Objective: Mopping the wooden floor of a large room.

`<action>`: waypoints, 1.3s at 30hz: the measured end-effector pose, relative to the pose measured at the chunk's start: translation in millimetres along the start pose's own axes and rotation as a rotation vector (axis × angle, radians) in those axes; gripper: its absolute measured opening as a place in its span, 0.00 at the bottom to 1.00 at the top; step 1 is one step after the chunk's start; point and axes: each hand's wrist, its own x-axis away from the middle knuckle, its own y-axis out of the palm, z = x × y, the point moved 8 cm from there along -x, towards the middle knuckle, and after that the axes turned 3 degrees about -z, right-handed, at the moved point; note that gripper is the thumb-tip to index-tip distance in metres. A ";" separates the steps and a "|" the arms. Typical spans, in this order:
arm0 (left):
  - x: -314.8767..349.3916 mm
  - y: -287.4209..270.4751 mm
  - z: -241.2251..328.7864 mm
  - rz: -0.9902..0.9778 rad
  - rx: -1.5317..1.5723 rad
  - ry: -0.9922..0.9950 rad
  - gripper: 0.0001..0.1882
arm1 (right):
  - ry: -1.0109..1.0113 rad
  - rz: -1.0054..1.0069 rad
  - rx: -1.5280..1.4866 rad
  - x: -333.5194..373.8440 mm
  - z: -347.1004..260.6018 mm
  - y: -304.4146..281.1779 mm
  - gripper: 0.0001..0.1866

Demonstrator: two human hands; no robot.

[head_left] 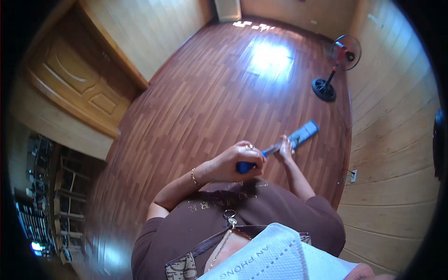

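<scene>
Flat mop, slanting from the person's body out toward the far right, is what both hands are on, above or on the wood-plank floor. Reading from the left, a panelled door stands well away at the far left. Nearer the middle, the left hand is clenched around the upper handle, whose blue end pokes out below the fist. Farther right, the right hand grasps the pole lower down, close to the blue-grey mop head in this view; whether that head touches the planks, I cannot tell. Beyond it, a standing fan is at the far right, by the wall.

The step in hand looks like guiding the mop two-handed. The next move seems to call for a firm left grip, right-hand steering and care near the fan's base.
</scene>
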 end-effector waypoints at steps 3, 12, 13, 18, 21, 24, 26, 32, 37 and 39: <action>13.0 -9.1 -16.5 0.165 -0.057 -0.107 0.06 | -0.275 -0.051 0.045 -35.9 -47.5 36.5 0.14; 39.0 -15.7 -23.6 0.490 -0.301 -0.305 0.07 | -0.635 -0.340 -0.126 -57.8 -153.5 129.1 0.10; 40.9 -16.8 -20.6 0.515 -0.348 -0.330 0.07 | -0.624 -0.433 -0.087 -53.9 -163.6 141.1 0.10; 34.4 -21.7 11.6 0.550 -0.541 -0.410 0.08 | -0.883 -0.595 -0.142 -1.2 -217.9 175.2 0.09; 16.0 -15.9 21.4 0.564 -0.604 -0.407 0.09 | -1.045 -0.685 -0.145 29.6 -228.7 184.4 0.07; 5.1 -10.7 31.1 0.661 -0.640 -0.388 0.10 | -1.104 -0.848 -0.077 71.5 -236.6 205.9 0.10; -5.2 -8.8 29.8 0.601 -0.655 -0.476 0.12 | -1.171 -0.944 -0.048 100.2 -243.7 202.7 0.10; -21.9 3.5 9.3 0.622 -0.731 -0.577 0.17 | -1.394 -1.252 -0.148 168.0 -243.5 207.9 0.09; -25.3 12.9 -6.4 0.513 -0.772 -0.682 0.18 | -1.560 -1.456 -0.311 211.0 -231.7 220.6 0.06; -20.3 13.1 -3.4 0.546 -0.824 -0.670 0.22 | -1.640 -1.491 -0.332 220.1 -232.7 218.2 0.07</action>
